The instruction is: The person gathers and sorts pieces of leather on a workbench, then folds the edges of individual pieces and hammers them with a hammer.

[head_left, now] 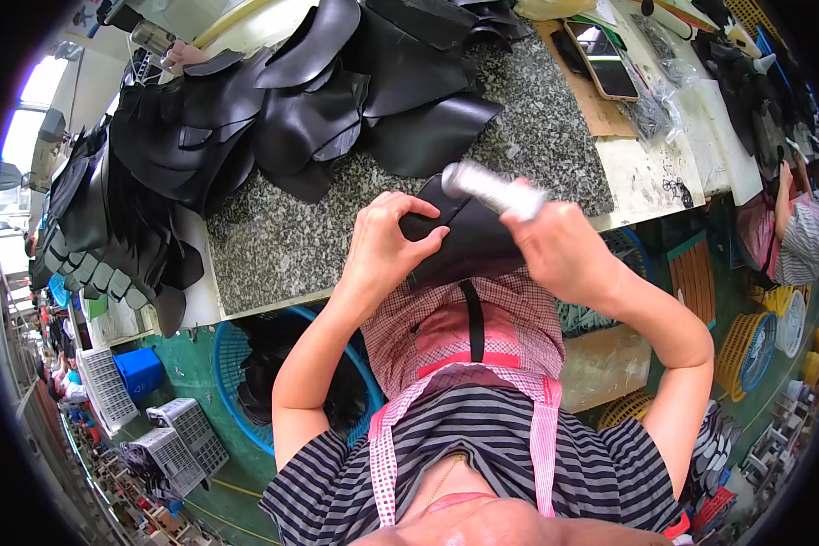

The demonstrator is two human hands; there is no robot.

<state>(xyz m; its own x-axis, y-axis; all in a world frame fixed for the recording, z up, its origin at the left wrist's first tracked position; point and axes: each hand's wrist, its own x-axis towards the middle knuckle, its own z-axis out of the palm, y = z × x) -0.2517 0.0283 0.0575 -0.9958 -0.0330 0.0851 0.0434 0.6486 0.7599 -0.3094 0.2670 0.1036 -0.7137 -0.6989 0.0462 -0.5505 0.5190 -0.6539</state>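
one smooth black piece, maybe leather; left fingers half-parted atop, right fingers clenching tool

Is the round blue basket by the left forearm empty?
No: the round blue plastic basket holds black pieces; how full is unclear.

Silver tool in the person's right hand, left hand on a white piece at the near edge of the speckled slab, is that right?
Not quite: the head view shows that the piece under the left hand is black, not white. The silver tool is in the right hand, and the piece is at the near edge of the speckled slab.
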